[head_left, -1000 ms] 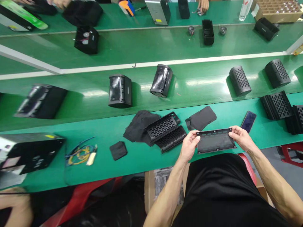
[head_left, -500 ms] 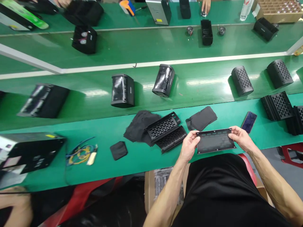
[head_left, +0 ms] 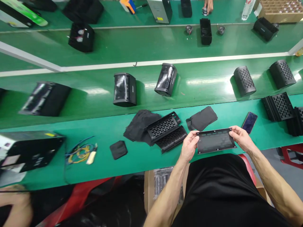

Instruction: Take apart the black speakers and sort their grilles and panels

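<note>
My left hand (head_left: 190,145) pinches the left end of a black speaker grille (head_left: 216,141), thumb on top. At the other end, my right hand (head_left: 241,138) grips the corner. The grille's inner side faces up, with dark cloth over its middle and small tabs along the edges. It is held at the table's front edge above my lap. Left of it lie two perforated black grilles (head_left: 163,127), partly over a pile of black cloth sheets (head_left: 139,126). Just beyond it rest more cloth sheets (head_left: 202,118). A small square cloth stack (head_left: 118,149) sits farther left.
A phone (head_left: 249,122) and stacked grilles (head_left: 277,107) lie to the right. Coiled cables (head_left: 81,154) and a black box (head_left: 33,153) are at left. Beyond the table, a green belt carries several speakers (head_left: 125,90). Another person's hand (head_left: 208,6) works across from me.
The speakers on the near belt have shifted slightly right, while those on the far belt have shifted slightly left. Both my hands keep hold of the grille in nearly the same place.
</note>
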Action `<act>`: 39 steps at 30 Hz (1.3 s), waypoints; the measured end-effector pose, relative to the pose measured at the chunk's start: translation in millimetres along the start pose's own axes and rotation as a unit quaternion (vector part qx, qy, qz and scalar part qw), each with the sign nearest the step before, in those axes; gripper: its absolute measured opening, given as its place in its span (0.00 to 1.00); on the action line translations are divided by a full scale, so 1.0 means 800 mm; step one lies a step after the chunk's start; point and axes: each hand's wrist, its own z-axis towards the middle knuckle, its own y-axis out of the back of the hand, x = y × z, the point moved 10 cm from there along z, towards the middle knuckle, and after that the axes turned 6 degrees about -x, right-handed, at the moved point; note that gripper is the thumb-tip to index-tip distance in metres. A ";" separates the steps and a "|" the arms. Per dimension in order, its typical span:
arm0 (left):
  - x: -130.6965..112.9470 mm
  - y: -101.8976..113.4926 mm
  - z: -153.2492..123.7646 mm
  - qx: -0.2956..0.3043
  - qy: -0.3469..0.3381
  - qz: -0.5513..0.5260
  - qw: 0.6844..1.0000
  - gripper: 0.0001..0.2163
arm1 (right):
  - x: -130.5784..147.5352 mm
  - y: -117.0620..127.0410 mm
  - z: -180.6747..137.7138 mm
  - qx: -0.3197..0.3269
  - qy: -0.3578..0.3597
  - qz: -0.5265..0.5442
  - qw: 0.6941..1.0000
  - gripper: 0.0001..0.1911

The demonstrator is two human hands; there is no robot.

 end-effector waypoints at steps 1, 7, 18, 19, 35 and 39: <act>0.000 0.000 0.000 -0.003 -0.002 0.001 1.000 0.19 | -0.001 0.000 0.001 -0.001 0.000 -0.001 1.000 0.25; -0.001 0.000 0.001 -0.009 -0.007 -0.017 1.000 0.19 | -0.002 -0.004 0.004 -0.002 -0.004 0.000 1.000 0.26; -0.048 0.027 -0.031 -0.071 -0.200 0.068 0.975 0.20 | 0.024 -0.013 -0.032 0.079 -0.004 0.043 0.996 0.27; -0.055 0.028 -0.036 -0.077 -0.220 0.082 0.969 0.19 | 0.023 -0.013 -0.035 0.081 -0.006 0.042 0.996 0.26; 0.000 -0.017 -0.021 0.149 0.070 -0.162 0.973 0.32 | 0.051 -0.030 0.001 -0.017 -0.066 -0.015 0.998 0.29; 0.039 -0.046 0.003 0.192 0.239 -0.211 0.928 0.33 | 0.062 -0.064 0.037 0.040 -0.084 -0.116 0.989 0.25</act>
